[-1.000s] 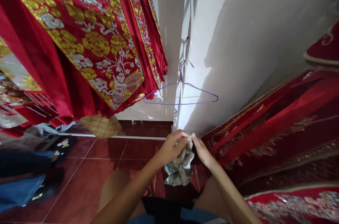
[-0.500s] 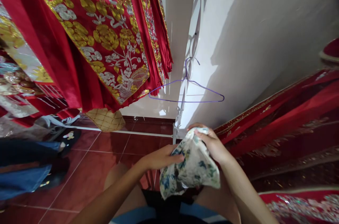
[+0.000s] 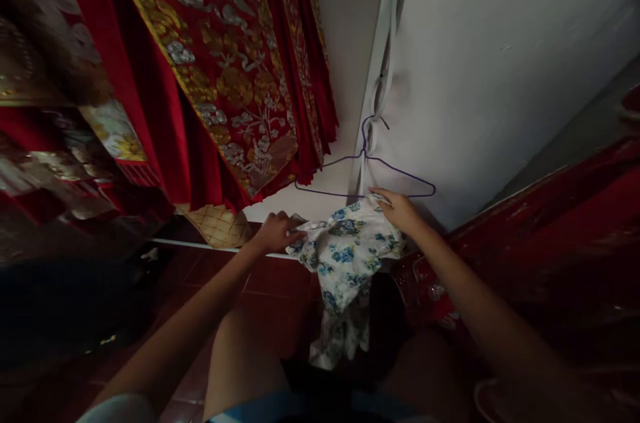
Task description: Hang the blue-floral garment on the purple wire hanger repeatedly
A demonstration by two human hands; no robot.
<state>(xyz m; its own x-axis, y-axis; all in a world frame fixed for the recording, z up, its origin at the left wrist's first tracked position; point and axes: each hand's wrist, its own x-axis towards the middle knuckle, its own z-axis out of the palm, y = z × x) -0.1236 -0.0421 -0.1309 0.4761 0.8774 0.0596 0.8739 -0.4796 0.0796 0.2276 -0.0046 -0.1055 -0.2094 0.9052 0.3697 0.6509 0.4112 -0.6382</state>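
Note:
A white cloth garment with blue and green flowers (image 3: 345,253) hangs spread between my two hands, its lower part drooping above my legs. My left hand (image 3: 280,231) pinches its upper left edge. My right hand (image 3: 396,208) grips the upper right edge. Just behind the garment's top edge, a purple wire hanger (image 3: 400,173) hangs by the wall; my right hand overlaps its lower bar in view.
Red costumes with gold and silver embroidery (image 3: 235,86) hang at the upper left. More red fabric (image 3: 560,229) lies along the right. A white rail (image 3: 195,245) runs low over the red tiled floor (image 3: 270,296). Dark legs of another person show dimly at the left.
The garment was bunched low near my lap; now it is raised and opened out. Both hands have moved up, and my left hand also moved left. The view is darker.

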